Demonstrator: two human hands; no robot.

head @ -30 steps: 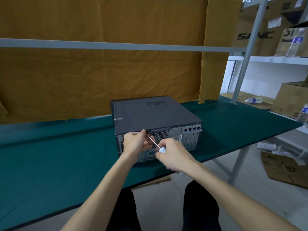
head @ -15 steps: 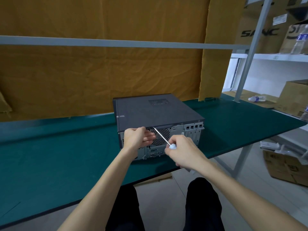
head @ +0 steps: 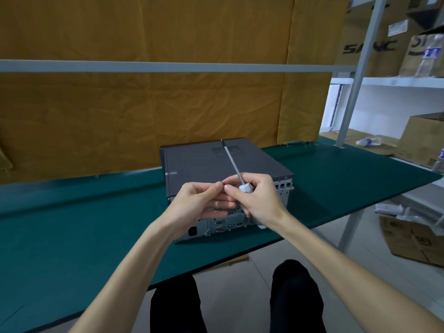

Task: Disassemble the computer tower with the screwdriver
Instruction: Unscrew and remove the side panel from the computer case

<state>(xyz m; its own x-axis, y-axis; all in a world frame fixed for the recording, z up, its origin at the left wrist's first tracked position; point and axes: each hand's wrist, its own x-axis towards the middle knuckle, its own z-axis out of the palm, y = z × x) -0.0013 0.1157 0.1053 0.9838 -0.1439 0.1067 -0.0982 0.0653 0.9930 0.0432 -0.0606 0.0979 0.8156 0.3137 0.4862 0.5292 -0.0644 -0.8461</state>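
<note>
We note the fingers [head: 234, 188] of both hands meeting in front of the computer tower [head: 223, 174]. The right hand [head: 258, 200] is curled round the white handle of the screwdriver [head: 236, 170]. Its thumb and forefinger reach left to the fingertips of the left hand [head: 198, 204]. The left thumb and forefinger are pressed together at that meeting point. Whether they pinch a small part we cannot tell; nothing can be made out between them. The remaining left fingers lie loosely extended below, in front of the tower's rear grille.

The screwdriver shaft rises from the right fist, tilted up and to the far left. Its tip shows over the tower's top panel and touches nothing that we can make out.

Both forearms are bare and come in from the near edge, converging at the tower.

The tower lies flat on the green table [head: 72, 224], near its front edge. Its rear panel, with ports and a power socket, faces us.

Readable writing: a cardboard box [head: 370, 42] on the shelf [head: 386, 81] at far right carries large dark letters, "SA" and "C" clear, the middle unclear. A water bottle [head: 430, 56] stands on the same shelf, and its label is illegible. A second bottle [head: 368, 141] lies on its side past the table's far right end.
</note>
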